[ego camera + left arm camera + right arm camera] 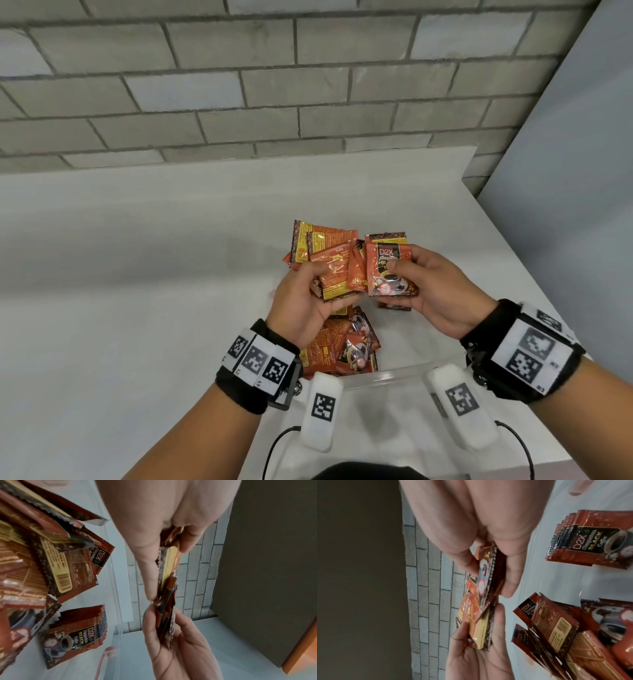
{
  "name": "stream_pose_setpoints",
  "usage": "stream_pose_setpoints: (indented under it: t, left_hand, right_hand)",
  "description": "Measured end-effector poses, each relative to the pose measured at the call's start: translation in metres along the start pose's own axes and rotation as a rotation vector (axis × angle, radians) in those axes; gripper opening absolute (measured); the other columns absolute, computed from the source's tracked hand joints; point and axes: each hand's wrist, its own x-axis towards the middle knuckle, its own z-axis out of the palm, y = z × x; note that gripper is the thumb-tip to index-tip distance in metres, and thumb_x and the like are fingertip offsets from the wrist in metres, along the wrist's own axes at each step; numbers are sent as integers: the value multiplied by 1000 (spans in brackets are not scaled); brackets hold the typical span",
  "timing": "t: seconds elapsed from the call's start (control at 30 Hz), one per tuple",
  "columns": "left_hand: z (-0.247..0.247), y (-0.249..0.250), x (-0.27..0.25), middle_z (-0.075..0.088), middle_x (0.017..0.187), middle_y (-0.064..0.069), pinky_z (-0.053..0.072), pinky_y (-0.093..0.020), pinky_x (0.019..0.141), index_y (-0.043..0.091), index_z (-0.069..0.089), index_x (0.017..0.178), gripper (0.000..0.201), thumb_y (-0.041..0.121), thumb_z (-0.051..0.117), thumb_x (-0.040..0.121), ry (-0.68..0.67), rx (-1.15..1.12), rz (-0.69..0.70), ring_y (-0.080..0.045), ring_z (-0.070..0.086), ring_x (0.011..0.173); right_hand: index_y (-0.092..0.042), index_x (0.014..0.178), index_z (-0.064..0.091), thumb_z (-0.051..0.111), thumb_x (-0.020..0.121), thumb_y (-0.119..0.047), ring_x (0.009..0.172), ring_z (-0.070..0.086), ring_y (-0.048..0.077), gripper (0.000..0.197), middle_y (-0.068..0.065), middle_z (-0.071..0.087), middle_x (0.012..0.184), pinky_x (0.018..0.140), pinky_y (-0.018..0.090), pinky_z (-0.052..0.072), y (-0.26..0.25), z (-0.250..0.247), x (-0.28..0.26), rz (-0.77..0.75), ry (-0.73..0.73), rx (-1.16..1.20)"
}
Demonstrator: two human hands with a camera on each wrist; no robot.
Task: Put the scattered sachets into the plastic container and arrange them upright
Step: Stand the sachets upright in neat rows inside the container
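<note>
Worktop (137, 274) lies bare from 7 to 11 o'clock; wall (308, 85) closes 12; sachets (346, 346) apparently crowd the container (394, 375) beneath both hands.

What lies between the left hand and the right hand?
Only held sachets: the left hand grips a fanned bunch, the right hand pinches a front-facing sachet; they overlap in the head view.

My head camera looks down from high up at my left hand (301, 301) and right hand (435, 294). My wrist cameras look along each hand from very near. All three see the sachets (346, 270) I hold
</note>
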Motion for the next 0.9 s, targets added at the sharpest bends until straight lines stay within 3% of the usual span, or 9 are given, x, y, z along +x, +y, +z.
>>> stream_pose_setpoints:
  t: [0.13, 0.2, 0.33, 0.4, 0.53, 0.7, 0.83, 0.9]
  left_hand:
    - [0, -1, -1, 72, 107, -6, 59, -38, 74, 12, 57, 118, 28, 5, 52, 92, -16, 190, 57, -19, 70, 95]
    - [0, -3, 0, 72, 106, -7, 59, -34, 73, 12, 59, 117, 28, 4, 55, 90, -9, 242, 98, -20, 70, 94]
    - [2, 0, -1, 74, 99, -7, 58, -30, 68, 10, 62, 111, 21, 11, 55, 92, 3, 220, 121, -22, 70, 90]
    - [2, 2, -1, 74, 89, -3, 57, -28, 61, 13, 62, 107, 18, 20, 52, 94, 32, 169, 98, -19, 71, 78]
    - [-4, 5, -3, 73, 94, -10, 57, -27, 55, 12, 62, 111, 29, 24, 60, 85, 53, 246, 101, -20, 72, 73]
    - [-7, 3, -9, 73, 94, -15, 56, -24, 48, 13, 62, 115, 41, 28, 67, 77, -28, 412, 45, -25, 70, 65]
    - [-3, 0, -10, 73, 90, -16, 56, -24, 49, 14, 63, 112, 45, 40, 64, 76, -52, 483, 5, -23, 70, 62]
    - [-2, 1, -10, 73, 89, -19, 56, -26, 51, 12, 64, 114, 51, 50, 56, 81, -53, 484, -31, -25, 71, 64]
  right_hand:
    - [-15, 111, 59, 48, 96, -8, 88, 68, 21, 20, 4, 73, 98, 87, 41, 53, 0, 3, -2, 10, -23, -10]
    - [-17, 107, 59, 49, 95, -7, 87, 68, 21, 18, 3, 73, 95, 88, 42, 52, 1, 6, -3, 25, -35, -32]
    - [-16, 113, 58, 51, 94, -8, 86, 68, 20, 21, 3, 72, 95, 89, 43, 52, 1, 8, -4, 36, -41, -38]
    - [-14, 114, 58, 50, 94, -7, 87, 67, 21, 22, 4, 72, 96, 91, 44, 51, 1, 7, -5, 31, -37, -42]
    - [-14, 110, 60, 48, 94, -6, 88, 67, 22, 21, 6, 72, 96, 89, 43, 51, -1, 0, -7, 1, -38, -6]
    - [-12, 105, 62, 45, 94, -2, 83, 69, 17, 23, 5, 73, 94, 74, 26, 57, -6, -4, -8, -61, -62, -2]
    - [-9, 114, 59, 48, 94, -4, 89, 67, 23, 23, 12, 70, 104, 84, 39, 53, -2, 1, -8, -10, -83, -91]
    - [-12, 111, 61, 49, 94, -6, 85, 67, 20, 21, 9, 71, 99, 81, 37, 54, -1, 1, -7, 4, -83, -98]
